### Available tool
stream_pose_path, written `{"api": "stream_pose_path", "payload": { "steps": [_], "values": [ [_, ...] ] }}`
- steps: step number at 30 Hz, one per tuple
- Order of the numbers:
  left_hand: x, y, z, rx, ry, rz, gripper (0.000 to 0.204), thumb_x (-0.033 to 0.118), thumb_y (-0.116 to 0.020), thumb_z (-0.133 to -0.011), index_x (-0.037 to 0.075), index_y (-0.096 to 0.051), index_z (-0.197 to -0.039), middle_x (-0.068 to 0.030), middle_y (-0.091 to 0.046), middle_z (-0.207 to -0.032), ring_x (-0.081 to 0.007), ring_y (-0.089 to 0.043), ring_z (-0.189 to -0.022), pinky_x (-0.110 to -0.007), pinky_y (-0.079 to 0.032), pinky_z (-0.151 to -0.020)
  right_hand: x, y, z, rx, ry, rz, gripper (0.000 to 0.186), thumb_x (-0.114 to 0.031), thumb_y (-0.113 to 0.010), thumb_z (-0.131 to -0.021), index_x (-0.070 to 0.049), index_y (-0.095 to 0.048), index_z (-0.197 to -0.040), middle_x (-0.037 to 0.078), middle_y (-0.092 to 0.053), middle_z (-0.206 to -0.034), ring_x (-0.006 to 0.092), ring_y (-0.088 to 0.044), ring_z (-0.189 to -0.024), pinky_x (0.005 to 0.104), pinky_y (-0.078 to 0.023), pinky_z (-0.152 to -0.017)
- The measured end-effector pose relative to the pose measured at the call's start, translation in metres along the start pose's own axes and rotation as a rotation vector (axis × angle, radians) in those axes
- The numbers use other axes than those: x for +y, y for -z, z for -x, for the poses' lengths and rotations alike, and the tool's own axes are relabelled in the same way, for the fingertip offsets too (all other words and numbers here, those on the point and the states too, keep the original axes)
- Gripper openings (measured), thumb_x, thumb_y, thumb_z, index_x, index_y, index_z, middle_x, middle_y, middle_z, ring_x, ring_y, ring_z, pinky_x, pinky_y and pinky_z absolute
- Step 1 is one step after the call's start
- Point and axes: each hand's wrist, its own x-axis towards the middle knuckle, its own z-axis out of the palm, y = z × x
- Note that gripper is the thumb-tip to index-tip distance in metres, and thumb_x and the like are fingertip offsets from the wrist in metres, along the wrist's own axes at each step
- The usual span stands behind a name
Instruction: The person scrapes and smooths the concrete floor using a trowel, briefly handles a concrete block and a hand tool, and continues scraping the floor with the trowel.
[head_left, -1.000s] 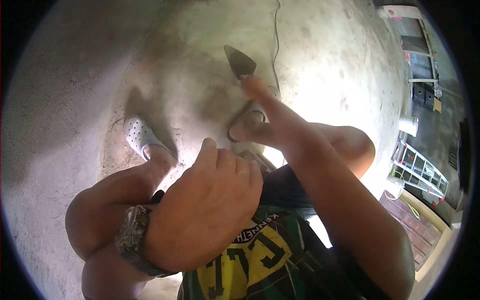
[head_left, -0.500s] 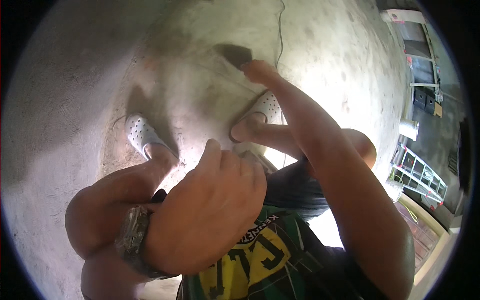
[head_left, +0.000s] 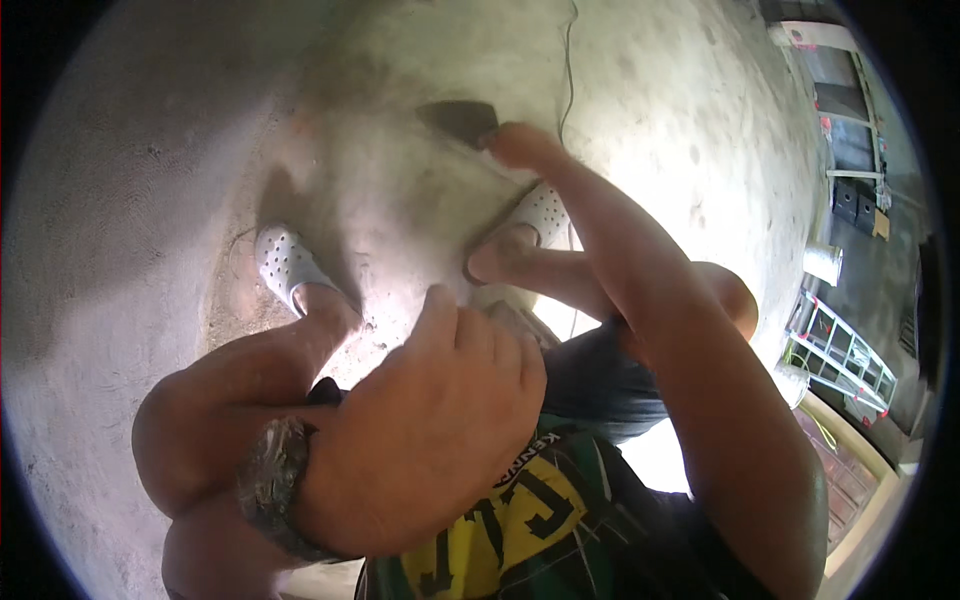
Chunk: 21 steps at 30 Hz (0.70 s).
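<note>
My right hand (head_left: 525, 146) is reached out far ahead, closed around the handle of a trowel (head_left: 462, 121). The trowel's dark, pointed blade is turned to the left, low over the concrete floor; whether it touches cannot be told. Close below the camera, my left hand (head_left: 440, 410) is curled, its back facing up and the thumb pointing forward. Its fingertips are hidden. Beyond its knuckles shows part of a grey, straight-edged thing (head_left: 522, 318), mostly covered by the hand, so its kind cannot be made out.
I squat between a rough grey wall surface (head_left: 110, 250) on the left and the concrete floor (head_left: 660, 130). My feet wear pale perforated clogs (head_left: 285, 262). A thin cable (head_left: 570, 70) runs past my right hand. At far right are a ladder (head_left: 845, 350), a white bucket (head_left: 823, 262) and shelving.
My right hand has dropped slightly nearer, and the trowel blade has swung a little, lying more level across the picture. My left hand has shifted slightly to the right.
</note>
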Motion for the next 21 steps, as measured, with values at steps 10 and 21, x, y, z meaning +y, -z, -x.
{"api": "stream_pose_path", "payload": {
  "steps": [10,21],
  "values": [
    [0.0,0.005,0.0,0.032,-0.037,0.024,0.047,0.019,-0.067,-0.091,-0.003,-0.062,-0.132,-0.0175,-0.071,-0.101,-0.0299,-0.07,-0.1,-0.05,-0.05,-0.103,-0.013,-0.004,-0.002,-0.192,-0.071,-0.583,0.043,-0.035,-0.064,-0.095,-0.001,-0.072,-0.119,0.014,-0.072,-0.087,0.0234,-0.068,-0.068,0.0394,-0.056,-0.057],
    [0.0,0.009,0.004,0.099,-0.029,0.029,0.043,0.016,-0.064,-0.092,-0.002,-0.064,-0.131,-0.0205,-0.072,-0.106,-0.0344,-0.07,-0.103,-0.053,-0.049,-0.105,-0.009,0.004,-0.023,0.363,-0.263,-0.426,0.041,-0.036,-0.051,-0.103,-0.011,-0.066,-0.132,0.019,-0.075,-0.111,0.0372,-0.073,-0.103,0.0494,-0.058,-0.09]
  ]
}}
